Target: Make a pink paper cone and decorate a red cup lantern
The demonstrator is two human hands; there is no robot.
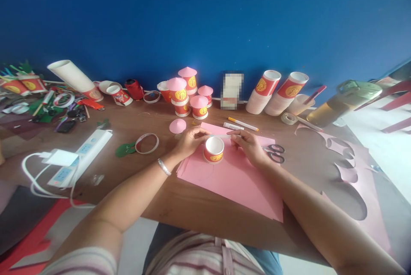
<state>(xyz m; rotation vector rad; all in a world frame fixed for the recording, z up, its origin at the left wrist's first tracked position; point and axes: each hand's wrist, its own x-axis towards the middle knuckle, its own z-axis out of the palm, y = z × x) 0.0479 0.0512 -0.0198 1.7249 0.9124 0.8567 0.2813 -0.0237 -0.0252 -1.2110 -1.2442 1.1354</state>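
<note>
A thin pale strip (221, 136), which looks like tape, is stretched level between my two hands. The thumb and fingers of my left hand (190, 141) pinch its left end, and my right hand (248, 144) pinches the right end. Just in front of the strip, a short red and white paper cup (213, 155) with a yellow emblem stands upright, open end up. It rests on a stack of pink paper sheets (237, 185). To the left of my left hand lies a pink paper cone (177, 126). Black-handled scissors (276, 153) lie beside my right hand.
Cups with pink cone tops (200, 107) stand at the back, near two tall cup stacks (263, 91). A marker (233, 126), a tape roll (289, 118) and a bottle (334, 106) lie right of them. A power strip (93, 148) is left; cut pink scraps (369, 198) lie right.
</note>
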